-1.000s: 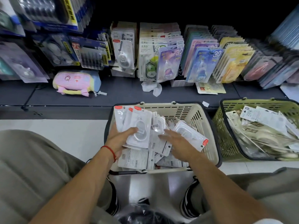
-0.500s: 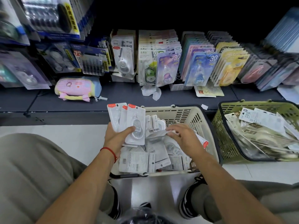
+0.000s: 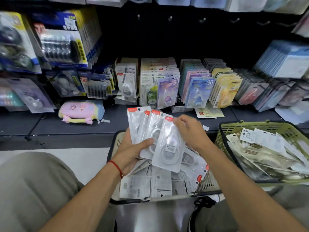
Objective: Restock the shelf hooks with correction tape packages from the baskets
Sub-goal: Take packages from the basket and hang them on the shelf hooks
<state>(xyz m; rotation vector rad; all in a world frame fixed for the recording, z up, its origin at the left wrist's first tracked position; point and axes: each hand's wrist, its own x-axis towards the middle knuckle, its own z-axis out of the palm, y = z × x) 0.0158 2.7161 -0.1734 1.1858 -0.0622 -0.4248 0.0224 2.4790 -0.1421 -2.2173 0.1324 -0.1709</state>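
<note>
Left hand (image 3: pixel 132 148) grips a fanned stack of correction tape packages (image 3: pixel 150 131) above the cream basket (image 3: pixel 117 141), thumb clamped across their fronts, red hang-tab ends up, likely so the holes line up for the hooks. Right hand (image 3: pixel 192 131) pinches the top edge of the frontmost package (image 3: pixel 168 144), apparently squaring it into the fan. More packages lie loose in the cream basket and in the green basket (image 3: pixel 250 126) at its right edge; bare shelf hooks (image 3: pixel 202 20) wait above.
</note>
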